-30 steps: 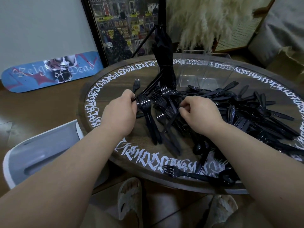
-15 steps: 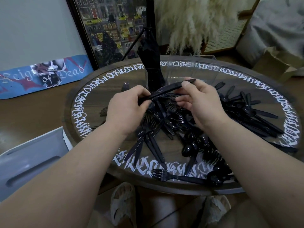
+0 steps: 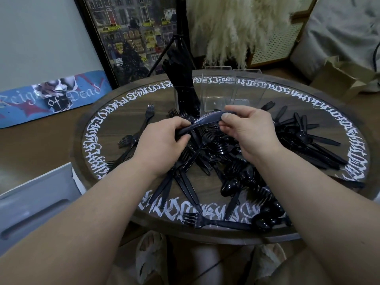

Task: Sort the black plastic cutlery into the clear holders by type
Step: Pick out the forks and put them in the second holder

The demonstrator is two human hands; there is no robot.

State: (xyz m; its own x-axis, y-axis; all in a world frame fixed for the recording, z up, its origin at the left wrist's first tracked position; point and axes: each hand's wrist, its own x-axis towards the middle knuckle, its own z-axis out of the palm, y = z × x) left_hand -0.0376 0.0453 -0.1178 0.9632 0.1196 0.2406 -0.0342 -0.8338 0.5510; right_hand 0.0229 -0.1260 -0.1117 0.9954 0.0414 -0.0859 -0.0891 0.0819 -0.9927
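- Dim, soft indoor light; colours look muted and shadows are faint.
- Weak sheen on the black cutlery (image 3: pixel 236 161) and the table (image 3: pixel 131 103) glass.
- Wide-angle bending at the edges.
- Slight motion blur around the hands.

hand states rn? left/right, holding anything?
Left hand: grip closed on one end of the bundle of black plastic cutlery.
Right hand: pinches the bundle's other end.

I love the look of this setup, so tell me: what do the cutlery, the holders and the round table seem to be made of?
Cutlery pile: black plastic, glossy, with sharp highlights on the spoon bowls. Holders: clear rigid plastic, probably acrylic; the table shows through their walls. Table: dark wood by its visible grain, with white painted lettering around the edge, possibly under a glass top.
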